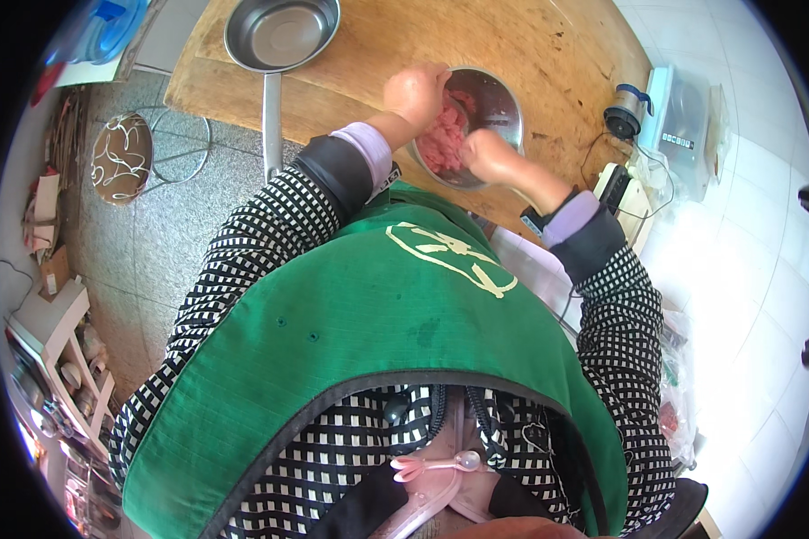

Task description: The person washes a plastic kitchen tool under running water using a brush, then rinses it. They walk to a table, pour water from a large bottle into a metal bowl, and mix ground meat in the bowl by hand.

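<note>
Pinkish minced meat [443,138] lies in a deep metal bowl [507,101] near the front edge of the wooden table. My left hand [414,98] grips the bowl's rim on its far left side, with the fingertips curled over the edge. My right hand [491,158] is curled at the near right part of the bowl, its knuckles beside the meat. Whether a utensil sits inside the right fist is hidden.
A metal frying pan [283,34] stands on the wooden table [404,34] at the left, its handle [273,128] projecting over the front edge. At the right are a corded appliance [625,111], a clear plastic box [684,128] and a kitchen scale-like device [623,195]. A round stool [123,158] stands at left.
</note>
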{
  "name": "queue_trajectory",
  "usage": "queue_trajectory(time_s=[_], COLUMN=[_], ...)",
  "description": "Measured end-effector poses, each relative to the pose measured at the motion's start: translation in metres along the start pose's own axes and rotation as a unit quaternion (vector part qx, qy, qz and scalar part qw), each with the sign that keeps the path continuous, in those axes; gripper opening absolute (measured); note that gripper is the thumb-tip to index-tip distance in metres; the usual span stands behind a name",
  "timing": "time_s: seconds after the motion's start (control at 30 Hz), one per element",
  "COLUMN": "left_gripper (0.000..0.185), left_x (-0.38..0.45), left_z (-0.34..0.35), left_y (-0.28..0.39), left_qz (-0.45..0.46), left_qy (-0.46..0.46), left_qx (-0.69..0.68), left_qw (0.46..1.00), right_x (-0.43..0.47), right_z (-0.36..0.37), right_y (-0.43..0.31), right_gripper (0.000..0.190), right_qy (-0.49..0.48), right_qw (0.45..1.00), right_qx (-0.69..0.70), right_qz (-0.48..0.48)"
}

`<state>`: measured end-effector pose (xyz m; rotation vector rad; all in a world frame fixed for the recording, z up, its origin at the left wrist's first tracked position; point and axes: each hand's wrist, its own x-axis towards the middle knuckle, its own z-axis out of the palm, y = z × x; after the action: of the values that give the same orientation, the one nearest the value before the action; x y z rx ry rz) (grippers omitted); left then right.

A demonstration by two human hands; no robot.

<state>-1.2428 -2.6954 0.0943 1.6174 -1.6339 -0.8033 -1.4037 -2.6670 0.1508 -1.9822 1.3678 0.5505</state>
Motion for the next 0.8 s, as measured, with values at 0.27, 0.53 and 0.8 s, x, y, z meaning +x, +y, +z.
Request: queue_trajectory(time_s=[0.27,0.53,0.8], left_gripper=[0.02,0.018,0.02], left_x=[0.006,0.001,0.002], left_z=[-0.004,0.001,-0.004], left_y=[-0.008,-0.004,-0.006], left_qz=[0.036,0.022,0.034], left_qy=[-0.031,0.016,-0.015], left_qx=[0.001,-0.027,-0.023], left_qw=[0.999,0.999,0.999], right_x=[0.016,-0.008,0.014], right_z=[-0.031,0.009,-0.013], right_y=[0.017,0.005,0.008], right_gripper=[0.016,0.015,0.018], right_qy=[0.168,-0.07,0.043], right_qw=[0.98,0.992,0.924], right_qx=[-0.109,-0.1,0.36], right_qz=[-0.022,-0.042,0.126])
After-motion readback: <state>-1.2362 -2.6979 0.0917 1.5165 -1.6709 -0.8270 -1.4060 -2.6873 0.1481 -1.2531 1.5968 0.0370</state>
